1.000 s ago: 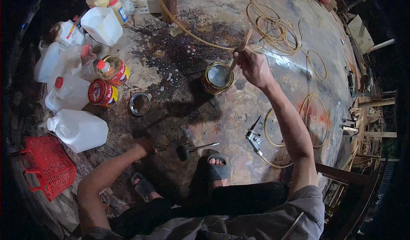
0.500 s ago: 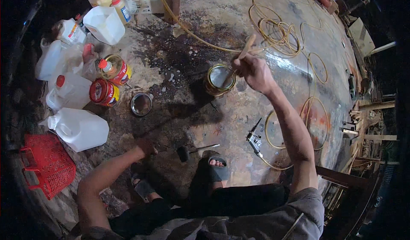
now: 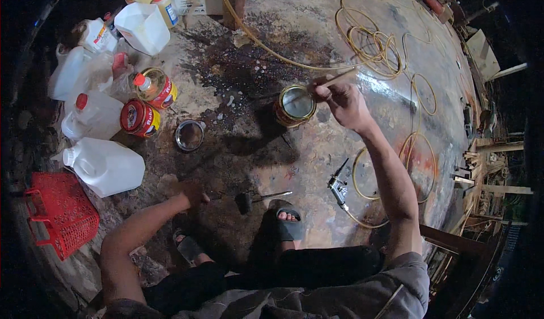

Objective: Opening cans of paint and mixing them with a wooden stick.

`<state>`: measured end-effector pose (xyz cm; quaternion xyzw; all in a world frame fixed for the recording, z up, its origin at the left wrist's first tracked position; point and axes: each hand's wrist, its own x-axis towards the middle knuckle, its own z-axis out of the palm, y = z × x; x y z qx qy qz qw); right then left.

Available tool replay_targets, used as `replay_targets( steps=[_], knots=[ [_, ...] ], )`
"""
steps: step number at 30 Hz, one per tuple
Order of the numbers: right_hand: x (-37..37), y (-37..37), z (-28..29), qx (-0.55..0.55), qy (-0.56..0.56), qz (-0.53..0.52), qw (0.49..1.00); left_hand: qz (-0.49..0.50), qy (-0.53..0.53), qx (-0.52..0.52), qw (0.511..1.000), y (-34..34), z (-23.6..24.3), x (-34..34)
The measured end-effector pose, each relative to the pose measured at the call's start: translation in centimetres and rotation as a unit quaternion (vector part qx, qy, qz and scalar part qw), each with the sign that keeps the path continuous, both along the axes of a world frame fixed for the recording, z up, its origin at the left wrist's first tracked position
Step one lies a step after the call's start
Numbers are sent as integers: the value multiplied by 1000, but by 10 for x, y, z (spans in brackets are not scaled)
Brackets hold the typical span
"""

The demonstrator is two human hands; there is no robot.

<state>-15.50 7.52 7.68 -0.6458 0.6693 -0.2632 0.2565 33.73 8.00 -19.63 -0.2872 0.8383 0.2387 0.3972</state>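
My right hand (image 3: 343,100) is closed on a wooden stir stick (image 3: 339,77), pinching it beside an open paint can (image 3: 296,104). The stick tilts over the can's right side, and its lower end is hard to make out. Smooth pale grey liquid shows inside the can. In shadow at lower left, my left hand (image 3: 194,193) hangs with loosely bent fingers and nothing visible in it. Close by on the floor lie a dark mallet-like head (image 3: 243,203) and a slim metal-tipped shaft (image 3: 275,196). A round metal lid (image 3: 189,135) rests left of the can.
Two red and yellow tins (image 3: 140,119), white plastic jugs (image 3: 107,167) and a red basket (image 3: 61,214) crowd the left. A spray gun (image 3: 338,188) lies at right, joined to a yellow hose (image 3: 377,49) coiled across the floor. Timber (image 3: 501,146) is stacked at far right.
The stir stick has swung from steep to a flatter slant, its upper end going right and down. My right hand has moved slightly right and lower. My left hand has barely moved.
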Motion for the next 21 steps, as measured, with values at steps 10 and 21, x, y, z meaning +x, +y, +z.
replay_targets(
  steps=[10, 21],
  knots=[
    [7, 2, 2, -98, -31, -1, 995, 61, 87, 20, 994, 9, -42, 28],
    [11, 6, 8, -139, 48, -48, 988, -9, 308, -121, 944, 10, -29, 29]
  ],
)
